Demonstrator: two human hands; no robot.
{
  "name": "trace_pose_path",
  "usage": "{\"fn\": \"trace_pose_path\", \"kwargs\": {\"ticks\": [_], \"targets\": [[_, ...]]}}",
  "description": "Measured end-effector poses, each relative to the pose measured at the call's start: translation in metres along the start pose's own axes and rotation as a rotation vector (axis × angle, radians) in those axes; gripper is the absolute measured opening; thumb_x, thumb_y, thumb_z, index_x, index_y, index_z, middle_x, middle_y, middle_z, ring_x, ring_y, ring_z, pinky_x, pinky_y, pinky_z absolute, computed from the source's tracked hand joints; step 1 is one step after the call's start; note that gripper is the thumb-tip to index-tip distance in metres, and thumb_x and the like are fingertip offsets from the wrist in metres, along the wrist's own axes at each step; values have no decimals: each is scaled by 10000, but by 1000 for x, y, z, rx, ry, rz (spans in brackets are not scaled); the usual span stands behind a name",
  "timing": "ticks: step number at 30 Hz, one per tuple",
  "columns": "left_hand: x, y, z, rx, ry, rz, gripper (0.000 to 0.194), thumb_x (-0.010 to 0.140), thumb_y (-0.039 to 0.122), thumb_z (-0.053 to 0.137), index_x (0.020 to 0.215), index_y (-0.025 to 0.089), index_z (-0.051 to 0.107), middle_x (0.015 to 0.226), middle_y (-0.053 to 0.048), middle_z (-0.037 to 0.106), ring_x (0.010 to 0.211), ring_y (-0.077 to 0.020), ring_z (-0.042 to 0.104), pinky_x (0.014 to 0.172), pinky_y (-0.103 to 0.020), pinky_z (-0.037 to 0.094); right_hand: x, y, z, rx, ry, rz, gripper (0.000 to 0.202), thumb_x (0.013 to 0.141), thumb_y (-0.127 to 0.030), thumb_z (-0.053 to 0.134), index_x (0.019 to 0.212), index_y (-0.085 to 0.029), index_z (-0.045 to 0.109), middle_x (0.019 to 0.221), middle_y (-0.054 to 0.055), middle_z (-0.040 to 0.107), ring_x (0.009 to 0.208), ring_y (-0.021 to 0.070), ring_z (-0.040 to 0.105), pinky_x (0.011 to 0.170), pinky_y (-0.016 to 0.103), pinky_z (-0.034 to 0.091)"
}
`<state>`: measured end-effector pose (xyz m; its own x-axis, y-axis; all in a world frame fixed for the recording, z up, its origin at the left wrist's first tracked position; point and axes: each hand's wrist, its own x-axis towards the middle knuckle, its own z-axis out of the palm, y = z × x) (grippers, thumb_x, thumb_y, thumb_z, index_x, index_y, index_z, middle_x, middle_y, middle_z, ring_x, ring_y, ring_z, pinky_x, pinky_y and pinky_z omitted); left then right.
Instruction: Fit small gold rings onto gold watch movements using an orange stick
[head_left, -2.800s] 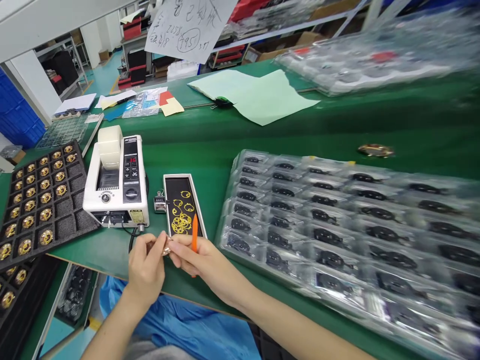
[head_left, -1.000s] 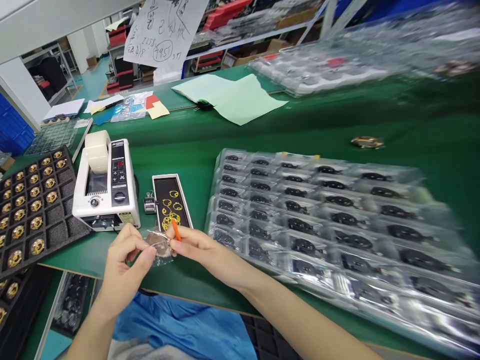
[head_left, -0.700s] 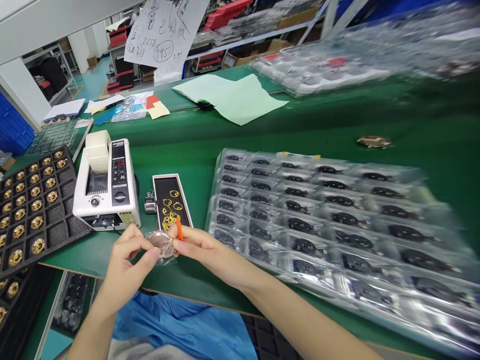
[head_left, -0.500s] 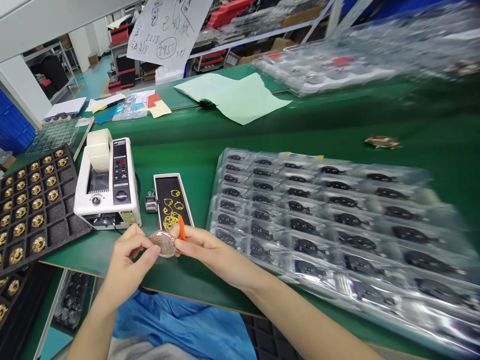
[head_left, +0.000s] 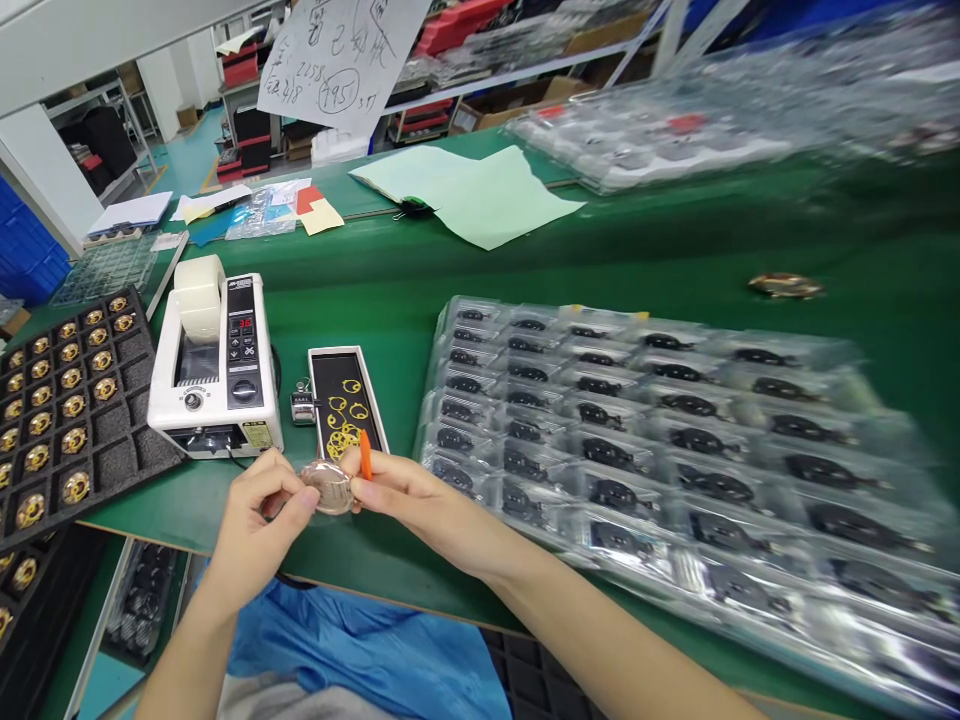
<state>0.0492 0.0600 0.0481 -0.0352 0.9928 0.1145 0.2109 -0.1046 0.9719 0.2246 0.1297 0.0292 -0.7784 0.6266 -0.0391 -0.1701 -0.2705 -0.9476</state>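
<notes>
Between my two hands is a round, shiny watch case (head_left: 328, 487) with a coppery rim, lifted just above the front of the green bench. My left hand (head_left: 266, 510) pinches its left edge between thumb and fingers. On the opposite edge, my right hand (head_left: 386, 487) grips the case with thumb and forefinger. A thin orange tool (head_left: 365, 455) sticks up from among the right fingers; its lower end is hidden. Just behind the hands lies an open white-rimmed box (head_left: 372, 385) with a dark lining and several yellow rings.
A tape dispenser (head_left: 259, 390) and a small tally counter (head_left: 302, 405) stand behind my left hand. Far left is a black foam tray (head_left: 116, 440) of gold round parts. Clear plastic trays (head_left: 431, 420) with black parts cover the right. Green paper (head_left: 495, 200) lies at the back.
A small metallic piece at the far right has shifted a little to the right along the green surface. My hands and the watch case are almost unmoved.
</notes>
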Motion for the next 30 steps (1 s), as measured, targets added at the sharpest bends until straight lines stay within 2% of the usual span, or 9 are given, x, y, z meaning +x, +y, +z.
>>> {"fn": "trace_pose_path", "kwargs": {"ticks": [9,15,20,30], "targets": [[0,-2,2,47,21,6,321,903,319,588,614,182,568,675,18,408,641,-138,389,595,-276,293,0,2,0,-7,23,-12,481,804,-662,623,750,-196,519,738,-22,447,719,139,402,714,286,326],[1,0,9,153,114,35,283,858,229,612,588,183,540,656,31,405,603,-120,369,550,-257,270,1,-2,2,-48,36,-2,488,803,-675,610,765,-197,520,755,-10,465,754,151,429,742,293,371],[0,2,10,240,147,32,276,842,230,647,596,188,529,670,36,419,615,-117,381,565,-248,289,0,-4,0,-78,14,-43,475,832,-666,580,767,-198,524,769,-3,481,771,156,448,766,296,385],[-6,3,-1,340,78,-71,348,885,291,568,571,192,455,585,50,377,554,-113,357,533,-259,260,1,-4,2,-153,-9,-42,499,845,-688,537,771,-196,506,765,-15,449,737,141,415,735,281,375]]}}
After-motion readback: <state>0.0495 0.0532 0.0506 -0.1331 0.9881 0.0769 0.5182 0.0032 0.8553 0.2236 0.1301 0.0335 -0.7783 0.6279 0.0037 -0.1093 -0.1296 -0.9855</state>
